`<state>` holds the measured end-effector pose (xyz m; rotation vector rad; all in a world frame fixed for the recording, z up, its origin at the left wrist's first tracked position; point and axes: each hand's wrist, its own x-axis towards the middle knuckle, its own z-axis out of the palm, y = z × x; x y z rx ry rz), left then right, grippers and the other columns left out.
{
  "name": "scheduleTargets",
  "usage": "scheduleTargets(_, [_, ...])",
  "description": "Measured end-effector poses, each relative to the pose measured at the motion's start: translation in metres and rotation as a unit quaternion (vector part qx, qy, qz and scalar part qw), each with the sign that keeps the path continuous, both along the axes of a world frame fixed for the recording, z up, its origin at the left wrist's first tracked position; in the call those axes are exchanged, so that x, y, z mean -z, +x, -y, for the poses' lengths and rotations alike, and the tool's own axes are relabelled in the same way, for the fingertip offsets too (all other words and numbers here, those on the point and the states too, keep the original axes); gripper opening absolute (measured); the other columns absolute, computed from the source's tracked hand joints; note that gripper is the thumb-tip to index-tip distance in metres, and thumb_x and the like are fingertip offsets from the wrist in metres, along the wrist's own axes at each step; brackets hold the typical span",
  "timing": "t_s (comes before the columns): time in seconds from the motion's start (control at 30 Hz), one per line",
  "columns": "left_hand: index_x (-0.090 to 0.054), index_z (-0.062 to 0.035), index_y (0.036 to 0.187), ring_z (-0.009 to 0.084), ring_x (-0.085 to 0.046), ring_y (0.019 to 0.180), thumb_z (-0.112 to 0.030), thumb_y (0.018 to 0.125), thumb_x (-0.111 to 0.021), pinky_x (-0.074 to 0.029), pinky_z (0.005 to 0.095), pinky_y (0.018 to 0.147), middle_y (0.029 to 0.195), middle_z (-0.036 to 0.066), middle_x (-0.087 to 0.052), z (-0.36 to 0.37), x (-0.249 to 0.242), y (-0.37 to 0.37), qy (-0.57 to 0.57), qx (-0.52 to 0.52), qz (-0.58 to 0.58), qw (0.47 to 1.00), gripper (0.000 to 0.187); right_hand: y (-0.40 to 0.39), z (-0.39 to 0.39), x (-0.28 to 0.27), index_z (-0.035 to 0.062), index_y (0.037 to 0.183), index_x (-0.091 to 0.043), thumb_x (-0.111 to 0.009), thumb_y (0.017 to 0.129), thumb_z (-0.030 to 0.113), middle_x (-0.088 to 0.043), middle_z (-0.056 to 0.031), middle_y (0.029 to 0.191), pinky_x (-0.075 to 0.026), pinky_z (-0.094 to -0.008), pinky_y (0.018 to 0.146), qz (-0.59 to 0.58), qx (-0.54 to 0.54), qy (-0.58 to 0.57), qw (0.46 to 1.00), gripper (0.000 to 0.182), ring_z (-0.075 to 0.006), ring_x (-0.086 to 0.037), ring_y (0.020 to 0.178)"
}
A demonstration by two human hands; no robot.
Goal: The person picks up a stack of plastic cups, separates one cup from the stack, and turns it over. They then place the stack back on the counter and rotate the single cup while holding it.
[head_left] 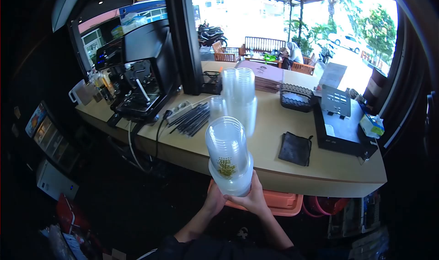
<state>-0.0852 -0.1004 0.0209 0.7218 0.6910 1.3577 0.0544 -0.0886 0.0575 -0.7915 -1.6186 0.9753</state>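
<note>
A tall stack of clear plastic cups (227,143), with a gold-green print on its side, is held in front of the counter's edge. My left hand (215,199) wraps its lower left side, partly hidden behind the stack. My right hand (249,198) grips the bottom from the right, thumb across the front. Beyond it, more stacked clear cups (244,104) stand on the counter (270,141). Left of those lies a bundle of black straws (191,119).
An espresso machine (146,72) stands at the left. A black cloth pouch (296,148), a black basket (296,97), a cash drawer (340,132) and a tissue pack (372,125) are on the right. Below the counter sits an orange lid (279,202). Outside, a person (294,54) sits by wooden benches.
</note>
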Motion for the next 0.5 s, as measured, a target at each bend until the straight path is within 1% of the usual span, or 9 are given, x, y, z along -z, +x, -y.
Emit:
scheduleTargets(0.03, [-0.030,-0.0041,0.133,0.0204,-0.043,0.121,-0.039,0.097,-0.030,-0.037,0.0361,0.100,0.133,0.009,-0.041,0.006,-0.002,-0.013,0.011,-0.003,-0.021,1.000,0.051,-0.013,0.005,0.003,-0.0013,0.127,-0.032,-0.084,0.060,0.027,-0.047,-0.0179,0.119,-0.040,-0.0383,0.094,-0.002,-0.001,0.011,1.000,0.089,-0.0269,-0.049,0.111])
scheduleTargets(0.07, [-0.029,-0.0041,0.133,0.0216,-0.044,0.120,-0.041,0.096,-0.031,-0.040,0.0365,0.097,0.133,0.010,-0.040,0.016,-0.006,-0.027,0.029,0.000,-0.042,0.999,0.053,-0.027,0.011,0.004,-0.0017,0.126,-0.033,-0.084,0.059,0.028,-0.047,-0.0177,0.118,-0.040,-0.0381,0.095,-0.012,-0.009,0.001,1.000,0.089,-0.0264,-0.048,0.112])
scheduleTargets(0.1, [-0.029,-0.0041,0.133,0.0216,-0.044,0.120,-0.041,0.096,-0.031,-0.040,0.0365,0.097,0.133,0.010,-0.040,0.025,-0.007,-0.043,0.032,-0.015,-0.039,0.999,0.053,-0.040,0.017,0.005,-0.0017,0.126,-0.033,-0.084,0.059,0.028,-0.047,-0.0177,0.118,-0.040,-0.0381,0.095,-0.009,-0.023,0.004,1.000,0.089,-0.0264,-0.048,0.112])
scheduleTargets(0.17, [-0.028,-0.0038,0.134,0.0217,-0.044,0.120,-0.046,0.094,-0.036,-0.041,0.0358,0.096,0.134,0.011,-0.040,0.049,-0.007,-0.080,0.040,-0.040,0.040,0.998,0.059,-0.075,0.029,0.008,-0.0019,0.125,-0.034,-0.084,0.058,0.030,-0.048,-0.0175,0.117,-0.039,-0.0379,0.095,-0.015,-0.049,-0.011,0.999,0.089,-0.0259,-0.048,0.112])
scheduleTargets(0.2, [-0.028,-0.0038,0.134,0.0217,-0.044,0.120,-0.046,0.094,-0.036,-0.041,0.0358,0.096,0.134,0.011,-0.040,0.063,-0.004,-0.100,0.042,-0.062,0.039,0.996,0.059,-0.095,0.036,0.012,-0.0018,0.124,-0.035,-0.084,0.058,0.030,-0.048,-0.0174,0.117,-0.039,-0.0381,0.095,-0.042,-0.076,-0.042,0.995,0.089,-0.0255,-0.049,0.112])
scheduleTargets(0.27, [-0.027,-0.0035,0.135,0.0223,-0.045,0.119,-0.050,0.091,-0.041,-0.039,0.0367,0.098,0.134,0.012,-0.039,0.095,0.000,-0.143,0.057,-0.044,0.048,0.996,0.066,-0.135,0.054,0.018,-0.0018,0.124,-0.035,-0.084,0.058,0.030,-0.048,-0.0172,0.117,-0.039,-0.0378,0.095,-0.037,-0.123,-0.058,0.990,0.088,-0.0253,-0.049,0.112])
scheduleTargets(0.4, [-0.025,-0.0034,0.136,0.0213,-0.043,0.120,-0.050,0.089,-0.047,-0.036,0.0359,0.100,0.134,0.012,-0.040,0.163,0.003,-0.224,0.034,-0.106,0.071,0.991,0.070,-0.224,0.095,0.021,-0.0020,0.123,-0.037,-0.085,0.057,0.033,-0.049,-0.0160,0.116,-0.038,-0.0364,0.096,-0.016,-0.205,-0.080,0.975,0.088,-0.0243,-0.049,0.112])
scheduleTargets(0.47, [-0.026,-0.0046,0.136,0.0195,-0.041,0.121,-0.047,0.088,-0.050,-0.034,0.0341,0.101,0.131,0.010,-0.041,0.194,0.019,-0.258,0.040,-0.175,0.029,0.983,0.069,-0.266,0.117,0.025,-0.0021,0.123,-0.037,-0.085,0.057,0.034,-0.049,-0.0155,0.116,-0.038,-0.0362,0.096,-0.010,-0.241,-0.078,0.967,0.089,-0.0243,-0.049,0.112])
scheduleTargets(0.5, [-0.026,-0.0046,0.136,0.0195,-0.041,0.121,-0.047,0.088,-0.050,-0.034,0.0341,0.101,0.131,0.010,-0.041,0.208,0.023,-0.275,0.036,-0.190,0.029,0.981,0.069,-0.286,0.125,0.027,-0.0019,0.123,-0.038,-0.085,0.057,0.034,-0.049,-0.0152,0.116,-0.038,-0.0365,0.096,0.000,-0.255,-0.062,0.965,0.089,-0.0244,-0.049,0.112])
